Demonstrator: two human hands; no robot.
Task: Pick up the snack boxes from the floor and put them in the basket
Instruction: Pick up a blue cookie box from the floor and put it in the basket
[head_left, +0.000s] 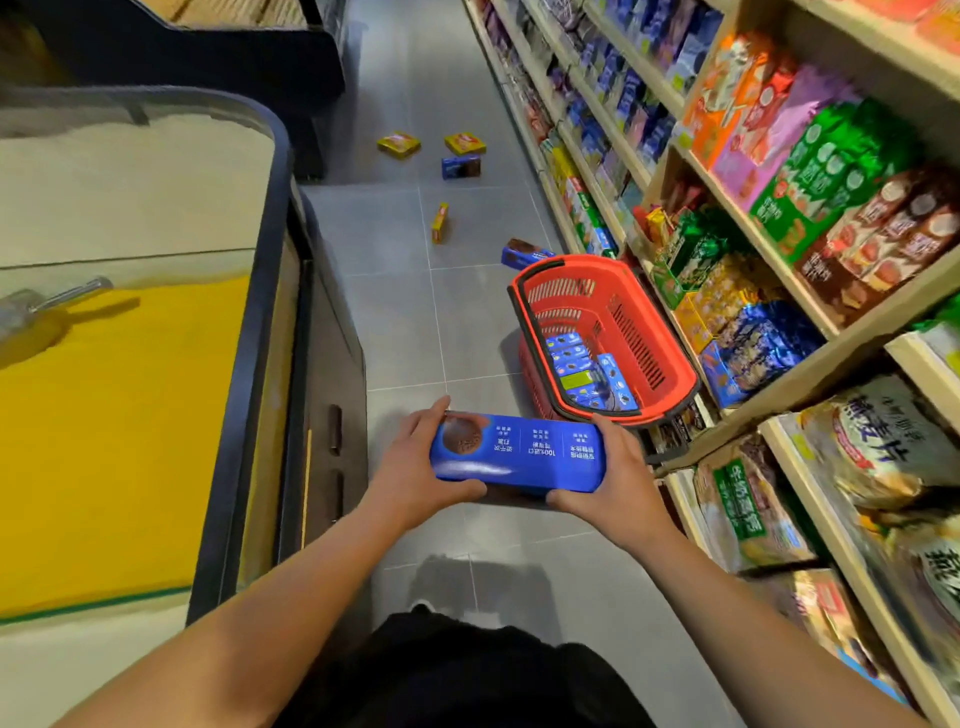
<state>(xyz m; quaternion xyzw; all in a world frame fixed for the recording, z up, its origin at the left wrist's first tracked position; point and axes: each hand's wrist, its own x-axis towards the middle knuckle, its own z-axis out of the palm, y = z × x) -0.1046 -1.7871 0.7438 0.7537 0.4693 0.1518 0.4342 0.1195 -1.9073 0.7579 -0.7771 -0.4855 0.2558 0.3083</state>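
1. Head view shows a long blue snack box (519, 453) with a brown biscuit picture at its left end and white upside-down print along its face.
2. Its long axis runs crosswise, level, from the left hand (415, 467) to the right hand (618, 478).
3. Each hand grips one end, thumb beneath, fingers curled over the far edge.
4. Just beyond the right hand stands the red basket (670, 343), blue boxes inside.
5. Farther ahead, yellow and blue boxes (461, 167) lie on the floor (405, 312).

One head-worn view looks forward and down the aisle floor (415, 322); near the forearms; shelves (753, 260) at right.
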